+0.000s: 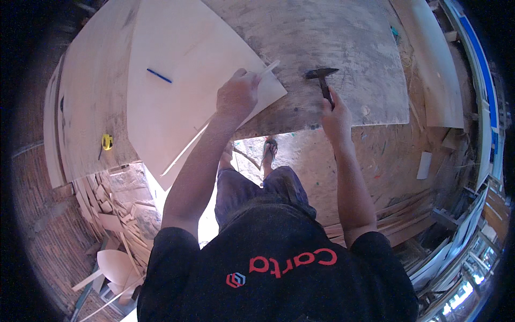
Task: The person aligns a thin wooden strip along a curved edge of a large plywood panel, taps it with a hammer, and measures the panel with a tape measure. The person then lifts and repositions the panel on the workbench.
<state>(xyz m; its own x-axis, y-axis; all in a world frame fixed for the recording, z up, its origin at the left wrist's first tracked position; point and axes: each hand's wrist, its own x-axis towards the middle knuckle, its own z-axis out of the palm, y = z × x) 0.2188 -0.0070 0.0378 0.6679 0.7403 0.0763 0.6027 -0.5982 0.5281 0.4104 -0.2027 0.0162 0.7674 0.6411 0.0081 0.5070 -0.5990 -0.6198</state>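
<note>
My left hand is closed around a thin pale wooden strip. One end of it pokes out past my fingers, and the long part runs under my forearm along the near edge of a pale plywood sheet. To the right, my right hand grips a hammer by its dark handle, with the head raised away from me over the worn tabletop. A blue pen lies on the pale sheet, left of my left hand.
A yellow tape measure rests on the board at the left. Wood offcuts are heaped on the floor at lower left. Long strips lie at lower right. A curved pale sheet leans at the far right, and a sandaled foot shows below the table.
</note>
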